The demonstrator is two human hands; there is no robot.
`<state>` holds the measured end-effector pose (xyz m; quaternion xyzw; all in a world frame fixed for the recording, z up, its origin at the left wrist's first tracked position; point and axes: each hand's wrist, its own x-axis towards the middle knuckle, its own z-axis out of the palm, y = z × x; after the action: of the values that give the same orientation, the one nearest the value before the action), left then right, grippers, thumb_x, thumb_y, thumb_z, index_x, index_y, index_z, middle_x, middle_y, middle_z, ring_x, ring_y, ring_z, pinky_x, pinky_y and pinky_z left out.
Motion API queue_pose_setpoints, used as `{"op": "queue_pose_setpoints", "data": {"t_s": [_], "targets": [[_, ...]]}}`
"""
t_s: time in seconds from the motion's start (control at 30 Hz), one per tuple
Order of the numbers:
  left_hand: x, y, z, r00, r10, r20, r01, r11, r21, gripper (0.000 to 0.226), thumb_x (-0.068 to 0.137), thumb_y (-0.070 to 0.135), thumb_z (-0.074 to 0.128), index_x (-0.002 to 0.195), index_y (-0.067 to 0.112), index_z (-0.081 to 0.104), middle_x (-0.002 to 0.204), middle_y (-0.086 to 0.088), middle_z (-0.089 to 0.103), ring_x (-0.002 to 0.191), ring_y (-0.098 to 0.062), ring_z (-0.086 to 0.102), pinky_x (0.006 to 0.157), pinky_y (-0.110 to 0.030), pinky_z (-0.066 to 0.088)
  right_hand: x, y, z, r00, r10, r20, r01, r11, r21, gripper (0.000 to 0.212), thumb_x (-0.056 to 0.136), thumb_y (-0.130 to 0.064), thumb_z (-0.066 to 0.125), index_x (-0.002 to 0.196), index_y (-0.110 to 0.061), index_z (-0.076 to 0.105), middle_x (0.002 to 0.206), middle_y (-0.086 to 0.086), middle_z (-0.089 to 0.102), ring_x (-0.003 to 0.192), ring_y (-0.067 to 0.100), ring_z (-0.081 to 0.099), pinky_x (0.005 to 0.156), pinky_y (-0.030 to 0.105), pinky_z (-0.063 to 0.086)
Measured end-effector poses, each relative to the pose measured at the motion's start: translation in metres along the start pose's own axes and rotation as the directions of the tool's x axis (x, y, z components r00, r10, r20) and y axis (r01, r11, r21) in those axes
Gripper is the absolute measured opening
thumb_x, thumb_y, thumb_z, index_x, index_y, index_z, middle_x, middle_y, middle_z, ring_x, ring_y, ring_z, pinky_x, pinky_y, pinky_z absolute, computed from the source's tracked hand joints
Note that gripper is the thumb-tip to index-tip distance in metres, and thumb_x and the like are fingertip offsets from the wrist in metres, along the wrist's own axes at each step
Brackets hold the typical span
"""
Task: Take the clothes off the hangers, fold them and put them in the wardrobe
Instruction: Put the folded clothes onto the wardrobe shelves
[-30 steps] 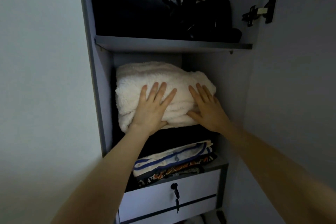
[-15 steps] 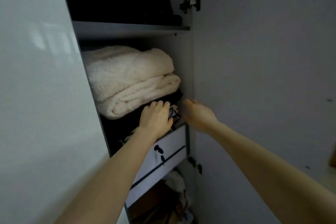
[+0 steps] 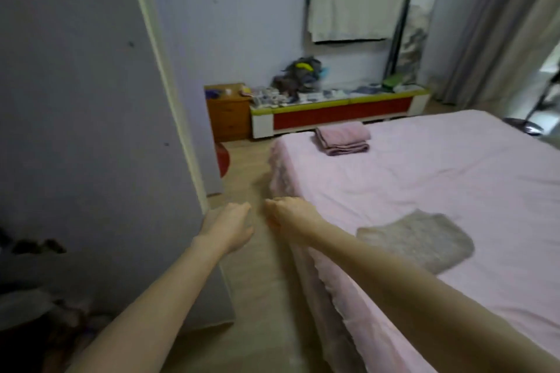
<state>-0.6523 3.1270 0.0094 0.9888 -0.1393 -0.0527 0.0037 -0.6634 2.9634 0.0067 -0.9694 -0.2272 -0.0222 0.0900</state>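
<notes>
Left hand [image 3: 229, 226] sits low at 7 o'clock of centre, fingers loosely curled, holding nothing. Right hand [image 3: 292, 215] is just beside it at 5 o'clock, also loosely curled and empty; the two are close but apart, both over the floor [image 3: 266, 297] strip between door [image 3: 91, 130] and bed [image 3: 424, 179]. Door fills 9 o'clock, open edge toward the hands. Bed with pink sheet covers 3 to 5 o'clock. Grey garment [image 3: 419, 239] lies flat on the sheet at 4 o'clock, near the right forearm, not touched. Folded pink cloth [image 3: 344, 139] sits on the bed's far corner, about 1 o'clock. Past it, a low red cabinet [image 3: 339, 113] along the wall carries clutter, orange nightstand [image 3: 227, 112] at its left end. Pale cloth [image 3: 354, 10] hangs on the wall above. Curtain [image 3: 497, 24] at 2 o'clock. Frame is motion-blurred.
</notes>
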Motion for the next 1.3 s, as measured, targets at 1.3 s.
{"op": "queue_pose_setpoints", "data": {"t_s": [1.3], "targets": [[0.347,0.376,0.415,0.454,0.059,0.889,0.781,0.453,-0.429,0.067,0.079,0.042,0.074,0.130,0.004,0.053,0.124,-0.014,0.062,0.111,-0.029,0.059,0.090,-0.033,0.049,-0.129,0.472,0.347,0.283,0.917,0.280,-0.956,0.245,0.164,0.035,0.090,-0.029,0.053,0.119,-0.009,0.050,0.121,0.012,0.049,0.109,0.033,0.050,0.090,0.042,0.043]]}}
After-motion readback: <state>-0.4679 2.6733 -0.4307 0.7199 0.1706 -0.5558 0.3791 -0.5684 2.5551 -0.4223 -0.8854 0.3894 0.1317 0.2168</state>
